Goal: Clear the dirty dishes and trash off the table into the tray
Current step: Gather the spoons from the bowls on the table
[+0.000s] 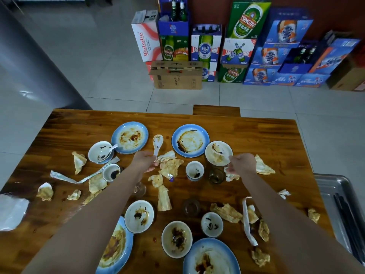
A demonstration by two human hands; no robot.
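A wooden table (256, 135) is covered with dirty blue-rimmed plates (129, 137), small stained bowls and crumpled napkins. My left hand (145, 161) holds a white ceramic spoon (158, 144) by its handle, bowl end pointing away, above the table between the two far plates. My right hand (242, 164) pinches the near rim of a white bowl (218, 153) that sits beside the second far plate (190, 140). A metal tray (325, 186) lies at the table's right edge, with dark chopsticks in it.
Small cups (194, 171), short glasses (216, 176), more bowls (139, 216) and plates (211, 258) fill the near half. Torn wrappers and napkins (170, 168) lie scattered. Beer crates (246, 46) are stacked on the tiled floor beyond. A bench end (216, 110) shows behind the table.
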